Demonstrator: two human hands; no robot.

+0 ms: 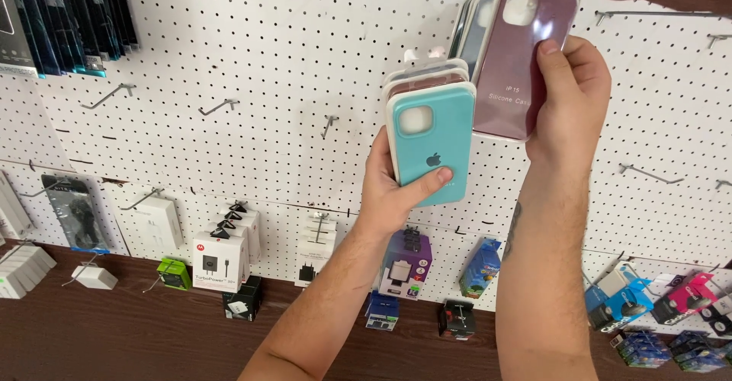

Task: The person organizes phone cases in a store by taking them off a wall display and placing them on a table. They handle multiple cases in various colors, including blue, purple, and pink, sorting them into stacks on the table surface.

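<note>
Against the white pegboard (252,68), upper middle of the wall, nearest item first.

Item 1: stack of packaged phone cases, turquoise case (431,143) in front. My left hand (390,190) clamps it, thumb across the lower face. Long axis upright, camera cut-out at top.

Item 2: maroon case (512,61), just right and higher, fronting a second bunch hanging at the board's top. My right hand (568,95) pinches its right edge. Long axis upright, top tilted slightly right.

Risk: slick sleeves held one-handed; I judge that rear cases in the left stack could slide out and fall onto the boxed chargers (221,257) below.
</note>
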